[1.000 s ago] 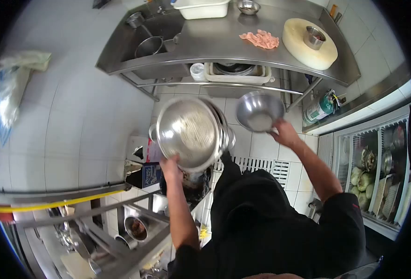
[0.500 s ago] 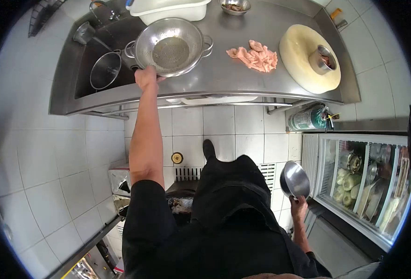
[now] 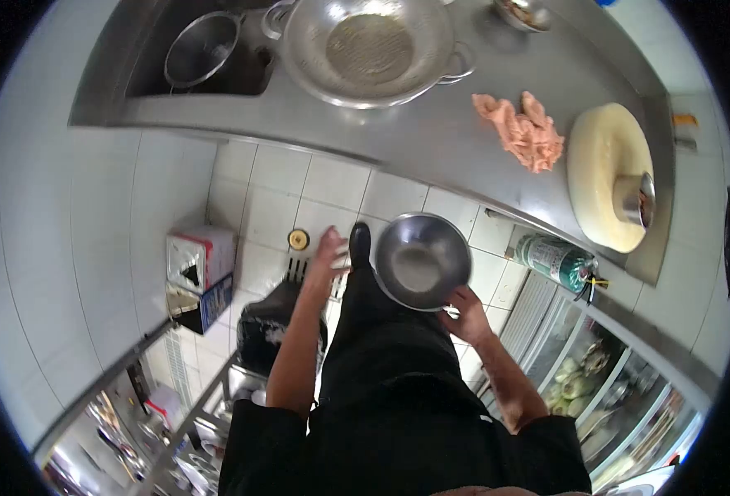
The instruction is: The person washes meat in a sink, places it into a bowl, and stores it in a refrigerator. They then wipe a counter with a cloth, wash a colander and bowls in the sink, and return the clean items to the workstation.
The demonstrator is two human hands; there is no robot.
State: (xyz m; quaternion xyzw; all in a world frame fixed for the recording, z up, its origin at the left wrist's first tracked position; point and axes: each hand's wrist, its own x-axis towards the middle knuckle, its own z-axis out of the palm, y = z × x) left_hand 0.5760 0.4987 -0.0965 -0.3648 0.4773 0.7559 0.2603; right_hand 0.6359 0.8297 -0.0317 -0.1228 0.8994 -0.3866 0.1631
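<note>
A shiny metal mixing bowl (image 3: pixel 421 263) is held in front of my body, tilted so its inside faces up at me. My right hand (image 3: pixel 466 316) grips it by its lower right rim. To the left of the bowl, my left hand (image 3: pixel 328 258) is in the air, fingers apart and somewhat blurred, touching nothing. Above both hands, a metal colander (image 3: pixel 431 70) with loop handles sits on the steel counter (image 3: pixel 365 136) beside the sink. Its bottom looks wet. A crumpled pink cloth (image 3: pixel 530 136) lies to its right.
A round cream block (image 3: pixel 600 182) bears a metal cup (image 3: pixel 632 201) at the counter's right. A small bowl (image 3: pixel 523 15) stands farther back, and a strainer (image 3: pixel 202 51) is in the sink. Below are a green cylinder (image 3: pixel 551 258), a glass-door fridge (image 3: pixel 596 380) and a tin box (image 3: pixel 199 264).
My left hand has let go of the colander and come down toward my body. My right hand has brought the bowl from my right side to the front. The view has turned.
</note>
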